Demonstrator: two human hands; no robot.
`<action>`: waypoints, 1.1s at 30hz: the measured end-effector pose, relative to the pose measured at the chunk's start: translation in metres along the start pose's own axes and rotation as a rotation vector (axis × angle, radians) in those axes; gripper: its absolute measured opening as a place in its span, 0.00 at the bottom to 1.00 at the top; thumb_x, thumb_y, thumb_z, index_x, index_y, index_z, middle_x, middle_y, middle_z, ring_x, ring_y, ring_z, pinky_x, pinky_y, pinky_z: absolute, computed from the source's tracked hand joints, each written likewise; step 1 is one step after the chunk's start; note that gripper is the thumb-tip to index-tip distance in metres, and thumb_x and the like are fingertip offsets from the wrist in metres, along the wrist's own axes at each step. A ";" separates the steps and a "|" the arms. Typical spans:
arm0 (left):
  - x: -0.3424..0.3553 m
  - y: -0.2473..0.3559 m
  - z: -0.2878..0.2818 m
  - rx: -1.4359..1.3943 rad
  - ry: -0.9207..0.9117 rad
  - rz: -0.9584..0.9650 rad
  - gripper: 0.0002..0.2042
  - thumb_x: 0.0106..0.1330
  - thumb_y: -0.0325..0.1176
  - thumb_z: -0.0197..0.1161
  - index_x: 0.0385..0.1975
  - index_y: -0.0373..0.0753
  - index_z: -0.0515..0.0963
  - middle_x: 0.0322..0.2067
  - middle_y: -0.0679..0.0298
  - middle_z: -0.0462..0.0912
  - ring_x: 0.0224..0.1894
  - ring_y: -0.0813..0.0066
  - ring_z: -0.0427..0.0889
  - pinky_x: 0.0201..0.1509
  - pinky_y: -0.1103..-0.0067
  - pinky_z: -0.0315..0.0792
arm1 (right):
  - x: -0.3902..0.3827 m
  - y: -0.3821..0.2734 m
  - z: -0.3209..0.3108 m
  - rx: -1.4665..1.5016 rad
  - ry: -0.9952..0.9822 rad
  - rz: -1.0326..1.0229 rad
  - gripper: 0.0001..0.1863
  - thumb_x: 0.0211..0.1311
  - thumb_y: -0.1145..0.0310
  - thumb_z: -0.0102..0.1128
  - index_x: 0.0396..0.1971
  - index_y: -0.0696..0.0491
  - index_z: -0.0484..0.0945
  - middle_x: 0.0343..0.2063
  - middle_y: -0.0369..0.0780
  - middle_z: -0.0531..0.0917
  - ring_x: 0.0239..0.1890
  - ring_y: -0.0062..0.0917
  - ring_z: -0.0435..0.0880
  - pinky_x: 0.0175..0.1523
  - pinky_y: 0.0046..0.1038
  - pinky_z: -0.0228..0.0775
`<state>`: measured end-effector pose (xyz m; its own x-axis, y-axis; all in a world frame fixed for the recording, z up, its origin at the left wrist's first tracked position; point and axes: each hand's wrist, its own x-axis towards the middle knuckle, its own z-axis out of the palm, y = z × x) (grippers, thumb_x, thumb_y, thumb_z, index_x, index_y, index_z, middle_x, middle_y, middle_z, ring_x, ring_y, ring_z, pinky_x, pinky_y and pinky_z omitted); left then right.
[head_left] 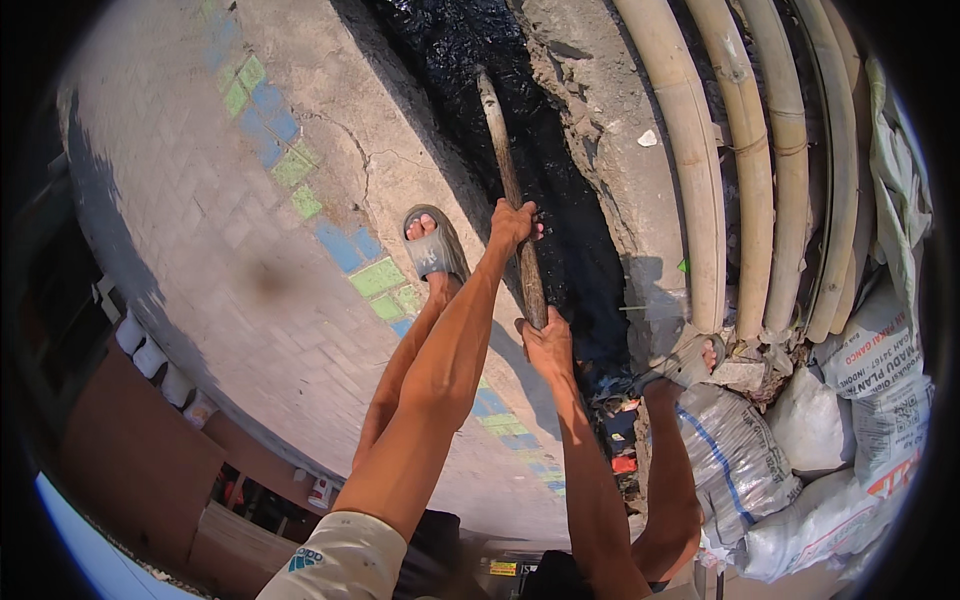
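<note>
Both my hands grip a long, weathered wooden pole (495, 125) that runs up along the drain of dark water (450, 70). My left hand (514, 222) is closed round its middle. Lower down, my right hand (548, 342) wraps round the pole near the end closest to me. The far end lies over the black water; whether it dips under is hard to tell. My sandaled left foot (433, 247) stands on the concrete edge (350, 90), and my right foot (700, 358) is on the other side of the drain.
Thick bamboo poles (670, 120) line the broken concrete ledge (625, 160) at the right, with stacked white sacks (810, 425) below them. Paving (190, 230) with blue and green squares borders the drain at the left. Litter (622, 440) sits in the drain near me.
</note>
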<state>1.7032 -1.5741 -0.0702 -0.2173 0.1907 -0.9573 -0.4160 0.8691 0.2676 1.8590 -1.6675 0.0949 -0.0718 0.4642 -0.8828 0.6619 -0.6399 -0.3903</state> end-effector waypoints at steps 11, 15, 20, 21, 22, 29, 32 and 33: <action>-0.183 -0.201 0.057 -0.195 0.003 -0.145 0.19 0.72 0.46 0.69 0.45 0.42 0.67 0.22 0.70 0.73 0.18 0.81 0.74 0.16 0.81 0.69 | -0.192 0.094 -0.032 -0.013 0.029 0.388 0.13 0.56 0.70 0.71 0.31 0.58 0.73 0.17 0.42 0.77 0.18 0.28 0.79 0.25 0.34 0.70; -0.149 -0.108 0.024 -0.095 0.093 -0.027 0.18 0.73 0.45 0.67 0.42 0.38 0.68 0.23 0.68 0.75 0.18 0.81 0.75 0.20 0.80 0.72 | -0.135 0.068 -0.017 0.143 -0.013 0.186 0.09 0.61 0.77 0.67 0.34 0.58 0.73 0.15 0.36 0.76 0.12 0.19 0.75 0.17 0.27 0.64; -0.041 0.080 -0.056 0.080 0.262 0.292 0.21 0.74 0.41 0.64 0.44 0.26 0.68 0.26 0.49 0.84 0.24 0.62 0.88 0.25 0.67 0.80 | 0.060 -0.105 0.040 0.206 -0.098 -0.100 0.10 0.60 0.71 0.69 0.31 0.57 0.75 0.14 0.36 0.76 0.14 0.19 0.74 0.20 0.27 0.64; -0.013 0.117 -0.071 0.137 0.284 0.354 0.22 0.73 0.41 0.64 0.46 0.23 0.67 0.31 0.42 0.86 0.29 0.55 0.91 0.29 0.65 0.83 | 0.101 -0.152 0.051 0.260 -0.115 -0.119 0.11 0.60 0.71 0.70 0.31 0.57 0.74 0.14 0.37 0.76 0.14 0.20 0.75 0.21 0.30 0.65; 0.007 0.160 -0.085 0.169 0.282 0.371 0.25 0.72 0.42 0.65 0.48 0.22 0.67 0.35 0.38 0.86 0.33 0.49 0.91 0.38 0.62 0.85 | 0.147 -0.187 0.059 0.167 -0.110 -0.203 0.13 0.59 0.68 0.70 0.32 0.59 0.76 0.18 0.44 0.81 0.20 0.31 0.83 0.29 0.36 0.73; 0.112 0.287 -0.129 0.568 0.231 0.303 0.22 0.77 0.48 0.53 0.40 0.31 0.81 0.38 0.41 0.87 0.40 0.50 0.90 0.46 0.64 0.84 | 0.259 -0.305 0.099 0.112 -0.081 -0.310 0.19 0.61 0.59 0.66 0.40 0.61 0.84 0.29 0.51 0.89 0.31 0.38 0.92 0.39 0.34 0.85; 0.096 0.202 -0.118 0.887 0.355 0.292 0.24 0.70 0.48 0.63 0.45 0.26 0.77 0.45 0.40 0.86 0.50 0.49 0.87 0.56 0.65 0.81 | 0.198 -0.237 0.095 0.262 -0.109 -0.150 0.19 0.52 0.59 0.70 0.38 0.58 0.83 0.23 0.47 0.87 0.25 0.34 0.90 0.36 0.36 0.82; 0.089 0.177 -0.110 0.960 0.379 0.315 0.27 0.68 0.49 0.67 0.47 0.25 0.76 0.48 0.39 0.85 0.54 0.48 0.86 0.59 0.66 0.79 | 0.182 -0.211 0.085 0.354 -0.256 -0.036 0.18 0.54 0.61 0.70 0.38 0.60 0.81 0.20 0.45 0.84 0.20 0.31 0.86 0.29 0.35 0.78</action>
<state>1.5132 -1.4538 -0.0957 -0.5213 0.4583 -0.7199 0.5370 0.8318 0.1408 1.6432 -1.5002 -0.0056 -0.3018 0.3519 -0.8860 0.3624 -0.8173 -0.4480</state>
